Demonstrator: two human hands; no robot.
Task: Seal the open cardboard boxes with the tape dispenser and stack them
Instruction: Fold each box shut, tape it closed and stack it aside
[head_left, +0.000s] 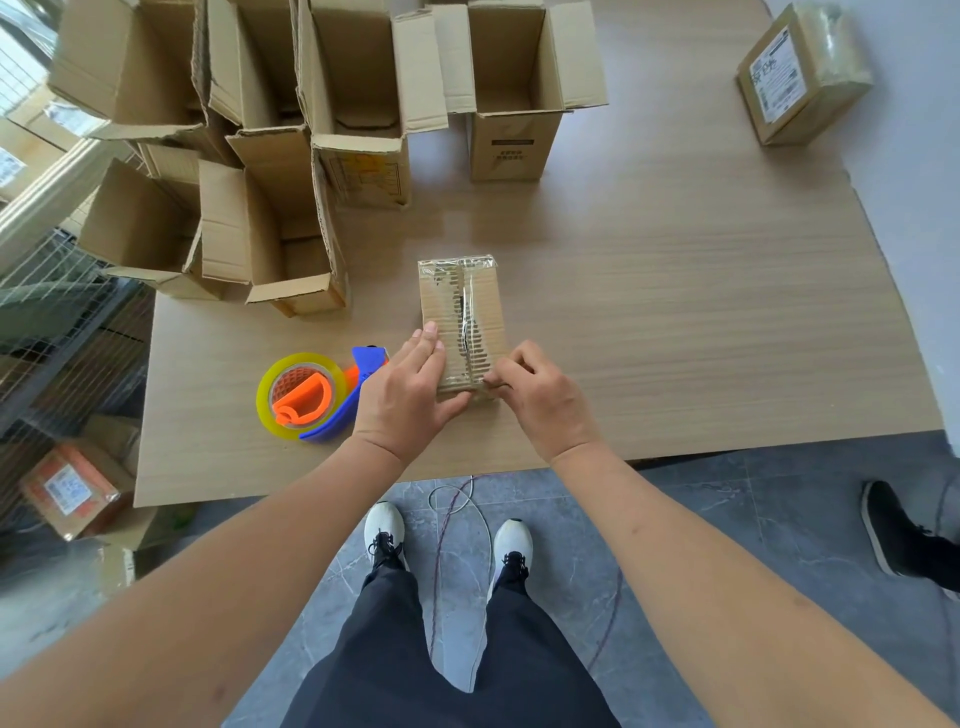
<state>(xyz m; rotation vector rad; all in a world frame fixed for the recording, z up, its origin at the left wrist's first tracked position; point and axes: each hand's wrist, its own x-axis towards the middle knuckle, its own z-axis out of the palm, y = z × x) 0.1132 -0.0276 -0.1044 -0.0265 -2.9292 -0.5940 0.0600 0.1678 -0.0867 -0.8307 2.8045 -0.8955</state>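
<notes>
The wooden table (675, 322) carries everything. Using the taped box as the landmark: beyond it and off to its left crowd the open cardboard boxes (291, 156), flaps standing up, all still unsealed; one taller open carton (511, 98) stands straight beyond it. Far beyond and to its right lies a sealed parcel with a printed label (802, 78), well apart from the rest.

The taped box (464, 322) itself sits near the table's front edge, flaps closed, clear tape running along its centre seam and wrinkled in places. Just to its left lies the tape dispenser (317, 395), blue and orange with a yellowish roll, set down on the table and held by no one.

The left hand (410, 389) rests on the box's near left part, fingers straight and together, thumb spread along the near end. The right hand (540, 395) has its fingers curled, pinching at the tape end by the near right corner.

The step looks like finishing the seal. Done well, the left hand should steady the box while the right folds the loose end over the edge and rubs it flat, working wrinkles outward from the seam.
</notes>
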